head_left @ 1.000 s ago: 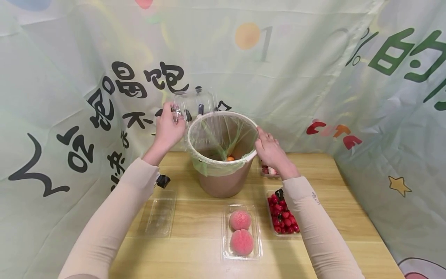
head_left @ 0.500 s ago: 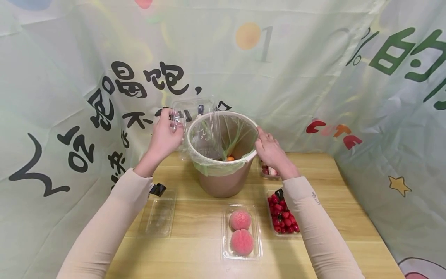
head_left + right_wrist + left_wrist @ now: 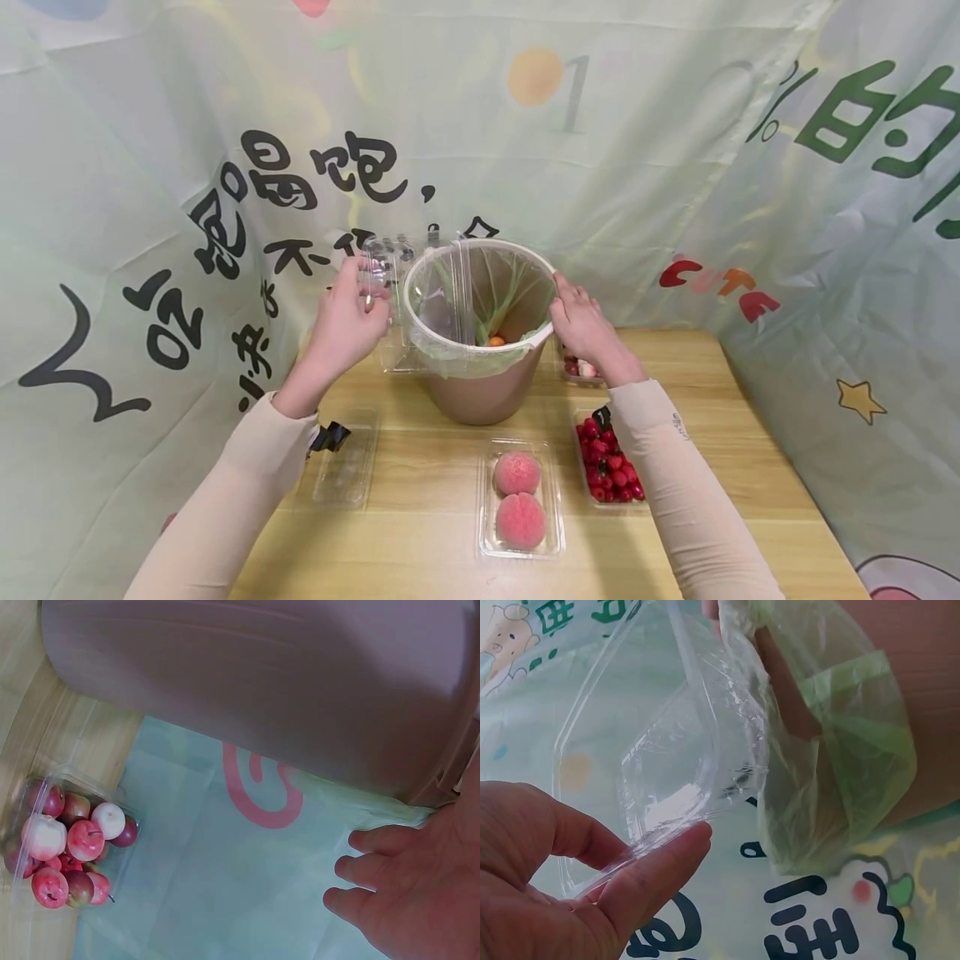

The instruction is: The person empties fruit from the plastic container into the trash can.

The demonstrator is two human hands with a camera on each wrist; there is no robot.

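My left hand (image 3: pixel 347 317) pinches the edge of a clear plastic clamshell box (image 3: pixel 660 772) between thumb and fingers. In the head view the box overlaps the left rim of a brownish trash bin (image 3: pixel 480 398). My right hand (image 3: pixel 588 329) holds the bin's white rim on its right side; in the right wrist view its fingers (image 3: pixel 375 871) stretch out past the rim. A thin green bag (image 3: pixel 840 727) lines the bin and folds over the rim. Down inside lies a small orange fruit (image 3: pixel 497 341).
Two pink peaches (image 3: pixel 519 521) sit in a clear tray in front of the bin. To the right stands a box of red berries (image 3: pixel 611 467); behind it is a box of plum-like fruit (image 3: pixel 75 847). A clear tray (image 3: pixel 348 467) lies at left. Printed cloth (image 3: pixel 637 167) encloses the table (image 3: pixel 697 467).
My left hand has moved down and slightly left, lowering the clear box and tilting it at the bin's left rim. My right hand has stayed on the rim.
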